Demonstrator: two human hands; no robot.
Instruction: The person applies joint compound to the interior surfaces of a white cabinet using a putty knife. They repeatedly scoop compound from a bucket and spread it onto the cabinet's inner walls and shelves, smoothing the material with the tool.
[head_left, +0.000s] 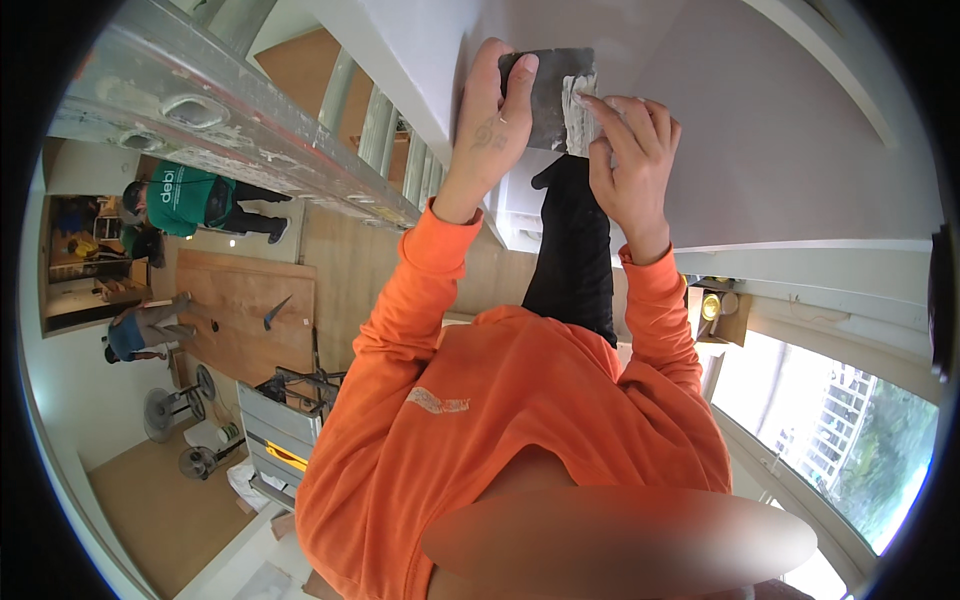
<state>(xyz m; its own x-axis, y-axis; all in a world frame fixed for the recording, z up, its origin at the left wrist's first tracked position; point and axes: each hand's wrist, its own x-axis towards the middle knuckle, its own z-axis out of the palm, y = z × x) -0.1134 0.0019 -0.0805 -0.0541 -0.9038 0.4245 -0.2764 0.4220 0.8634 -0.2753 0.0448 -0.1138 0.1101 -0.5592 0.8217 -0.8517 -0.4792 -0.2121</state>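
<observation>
My left hand is closed on the edge of a dark, flat, square spreader blade, its thumb lying over the top face. White putty is smeared in a thick strip along the blade's right side. From the right, my right hand reaches in with its index fingertip at the putty. Its other fingers are loosely bent and apart, and I see no tool in it. Both hands are raised close to a pale grey wall surface.
A putty-spattered metal ladder slants along the left. Below, a person in a green shirt and another in blue are by a brown wooden board. Standing fans and a table saw stand lower left. A window is at right.
</observation>
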